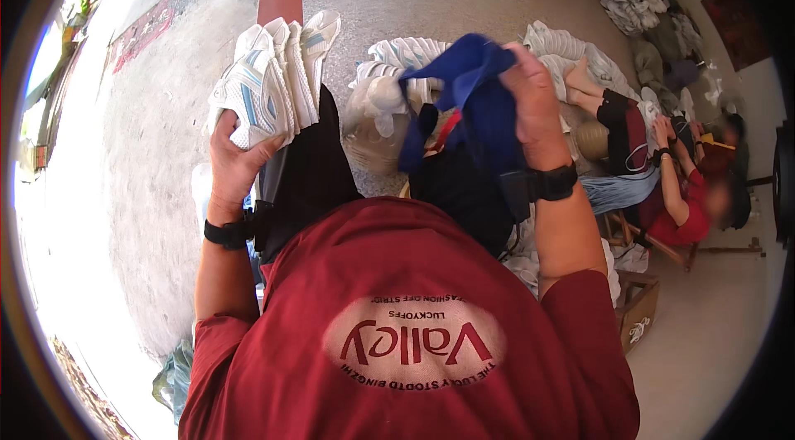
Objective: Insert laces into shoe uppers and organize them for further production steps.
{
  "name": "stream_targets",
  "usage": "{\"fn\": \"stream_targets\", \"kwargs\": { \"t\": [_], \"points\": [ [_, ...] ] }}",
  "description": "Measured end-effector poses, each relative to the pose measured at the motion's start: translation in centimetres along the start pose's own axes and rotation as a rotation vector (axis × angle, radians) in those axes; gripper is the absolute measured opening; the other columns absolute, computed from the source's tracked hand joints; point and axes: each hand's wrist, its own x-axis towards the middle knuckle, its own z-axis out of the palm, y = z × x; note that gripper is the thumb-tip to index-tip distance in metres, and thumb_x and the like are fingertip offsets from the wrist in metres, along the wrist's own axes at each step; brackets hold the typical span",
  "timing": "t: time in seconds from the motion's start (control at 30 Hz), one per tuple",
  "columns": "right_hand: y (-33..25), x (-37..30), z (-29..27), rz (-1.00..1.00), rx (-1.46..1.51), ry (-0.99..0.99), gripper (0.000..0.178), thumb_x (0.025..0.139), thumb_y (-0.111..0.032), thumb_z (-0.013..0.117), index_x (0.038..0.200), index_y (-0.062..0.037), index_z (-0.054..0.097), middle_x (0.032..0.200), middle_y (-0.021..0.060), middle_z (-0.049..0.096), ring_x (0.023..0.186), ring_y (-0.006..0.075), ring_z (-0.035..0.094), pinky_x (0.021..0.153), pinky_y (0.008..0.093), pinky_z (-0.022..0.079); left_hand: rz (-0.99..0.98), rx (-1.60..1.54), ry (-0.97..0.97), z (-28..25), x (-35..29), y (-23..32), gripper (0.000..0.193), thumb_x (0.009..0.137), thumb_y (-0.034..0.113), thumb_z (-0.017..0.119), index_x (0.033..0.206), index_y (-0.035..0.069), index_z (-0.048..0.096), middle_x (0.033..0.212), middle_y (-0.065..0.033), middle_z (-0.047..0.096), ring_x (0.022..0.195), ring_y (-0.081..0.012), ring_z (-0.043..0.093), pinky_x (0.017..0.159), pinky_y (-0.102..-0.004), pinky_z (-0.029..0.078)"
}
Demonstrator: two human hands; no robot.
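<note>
Maroon T-shirt (397, 250) fills the lower centre of my view, nearest the cam. Upper left of frame, I see L hand (232, 160) closed on a stack of white shoe uppers (269, 92) w/ blue stripes; long axes run approx. up-down, tops leaning a bit right, rounded ends pointing to the upper edge. Right of centre, R hand (537, 96) grips blue cloth (476, 100), which arches leftward and hangs down.
</note>
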Motion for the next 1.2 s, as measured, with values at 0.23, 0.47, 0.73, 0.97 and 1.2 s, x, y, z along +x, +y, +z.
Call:
{"fn": "stream_targets", "kwargs": {
  "t": [0.23,0.47,0.73,0.97,1.2],
  "points": [
    [8.0,-4.5,-9.5,0.226,-1.651,0.173,0.051,0.083,-0.044,0.055,0.111,-0.0011,0.054,0.115,0.0203,0.054,0.111,0.0308,0.049,0.094,0.0401,0.037,-0.05,0.034,-0.077,-0.8,-1.0,-1.4,0.049,0.068,0.004,0.072,0.112,-0.003,0.053,0.104,-0.0077,0.06,0.093,-0.0164,0.058,0.085,-0.0296,0.045],
    [12.7,-8.0,-12.5,0.439,-1.313,0.399,0.056,0.088,-0.05,0.043,0.099,0.0034,0.055,0.096,0.0274,0.058,0.093,0.0431,0.054,0.08,0.0431,0.043,-0.055,-0.085,-0.005,-0.2,-0.9,-1.0,0.04,0.064,0.013,0.077,0.095,-0.002,0.057,0.091,-0.0051,0.058,0.085,-0.0143,0.052,0.079,-0.028,0.042],
    [9.9,-11.9,-13.6,0.376,-1.336,0.464,0.027,0.084,-0.027,0.055,0.087,0.0007,0.055,0.082,0.023,0.059,0.081,0.0412,0.057,0.069,0.044,0.044,-0.048,-0.045,-0.027,0.2,-0.5,-0.4,0.038,0.064,0.013,0.077,0.093,-0.002,0.057,0.09,-0.0046,0.058,0.084,-0.0133,0.051,0.077,-0.0271,0.041],
    [10.7,-13.0,-12.0,0.289,-1.356,0.427,0.06,0.076,-0.031,0.067,0.124,-0.0027,0.045,0.114,0.0251,0.054,0.11,0.0377,0.048,0.092,0.0385,0.038,-0.013,0.017,-0.061,0.3,-0.1,0.8,0.038,0.063,0.012,0.076,0.093,-0.002,0.058,0.088,-0.0047,0.059,0.083,-0.0139,0.053,0.077,-0.0274,0.042],
    [11.7,-3.5,-3.1,0.304,-1.567,-0.108,0.068,0.075,-0.042,0.065,0.13,-0.0091,0.042,0.134,0.029,0.034,0.129,0.0384,0.028,0.103,0.0524,0.023,0.113,0.229,-0.183,1.8,0.5,2.8,0.037,0.063,0.009,0.073,0.094,-0.003,0.059,0.087,-0.0079,0.061,0.081,-0.0171,0.056,0.076,-0.0284,0.043]
  ]
}}
